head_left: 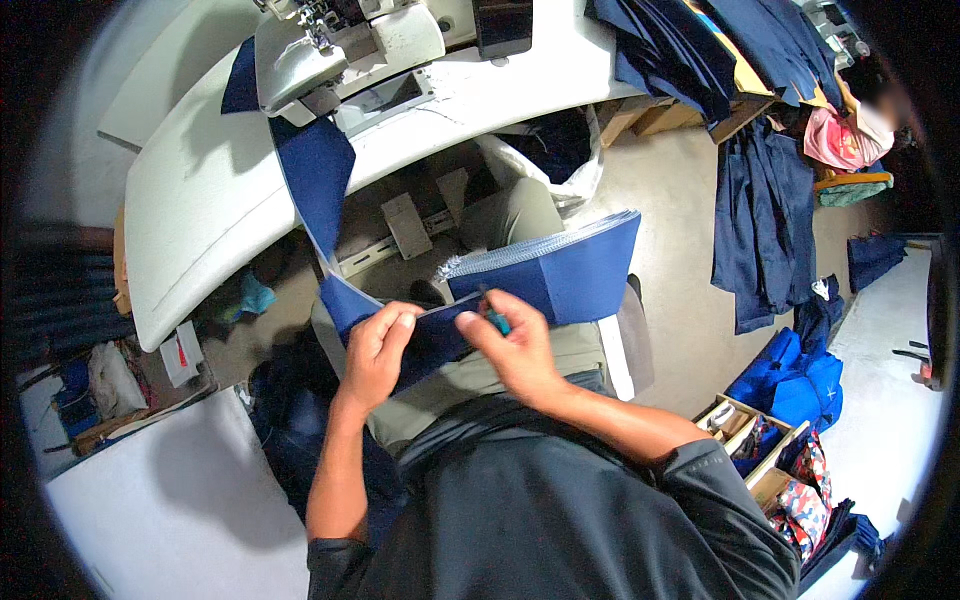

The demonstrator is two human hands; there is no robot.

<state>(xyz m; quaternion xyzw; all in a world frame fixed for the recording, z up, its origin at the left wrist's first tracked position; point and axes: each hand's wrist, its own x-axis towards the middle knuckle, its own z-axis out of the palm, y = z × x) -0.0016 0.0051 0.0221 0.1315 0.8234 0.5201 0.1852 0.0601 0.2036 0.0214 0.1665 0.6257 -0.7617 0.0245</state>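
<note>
My left hand (378, 350) is closed, pinching the edge of a navy fabric piece (430, 345) above my lap. In my right hand (515, 350) is a pair of small teal-handled thread snips (497, 320), mostly hidden by the fingers; their dark tip meets the fabric's edge. A navy fabric strip (315, 170) runs from the sewing machine (340, 60) over the table's front edge down toward my left hand. Just beyond my right hand, a thick stack of navy fabric pieces (590, 265) lies across my lap, its pale, frayed edges facing away from me.
The white machine table (200, 210) curves ahead, with a dark phone-like slab (503, 28) on it. A white bag (590, 165) of dark cloth stands below. Right are hanging navy garments (765, 220), a blue bundle (795, 375) and an open drawer (745, 430). Another person (850, 130) sits far right.
</note>
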